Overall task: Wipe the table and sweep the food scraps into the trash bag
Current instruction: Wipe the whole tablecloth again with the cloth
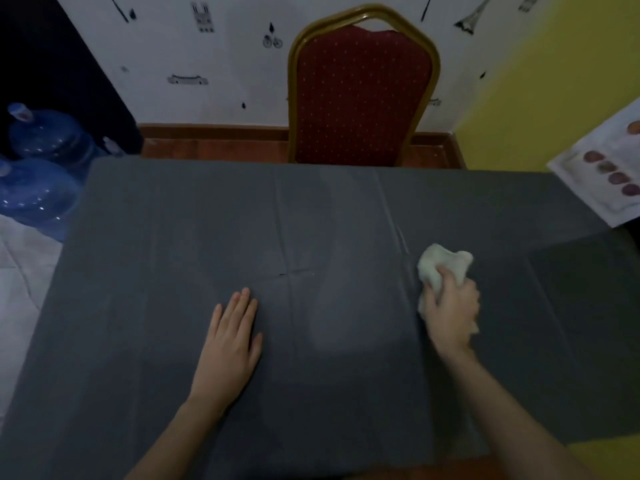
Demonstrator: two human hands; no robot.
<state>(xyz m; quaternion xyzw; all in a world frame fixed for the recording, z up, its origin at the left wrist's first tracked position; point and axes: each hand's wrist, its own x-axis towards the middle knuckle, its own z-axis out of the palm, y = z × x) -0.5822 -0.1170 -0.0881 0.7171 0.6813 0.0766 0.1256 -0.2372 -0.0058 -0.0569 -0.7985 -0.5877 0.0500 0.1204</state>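
Right hand [452,306] gripped the cloth [440,268]; left hand [230,341] lay flat, open, on the table [173,220]. Wiping could bunch its loose cover.

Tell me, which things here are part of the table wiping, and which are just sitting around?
Part of the job:
- cloth, gripped by the right hand
- table with its grey cover
- left hand, resting flat on the cover

Just sitting around:
- red chair behind the table
- blue water bottles on the floor
- printed sheet at the far right

No scraps or trash bag in view.
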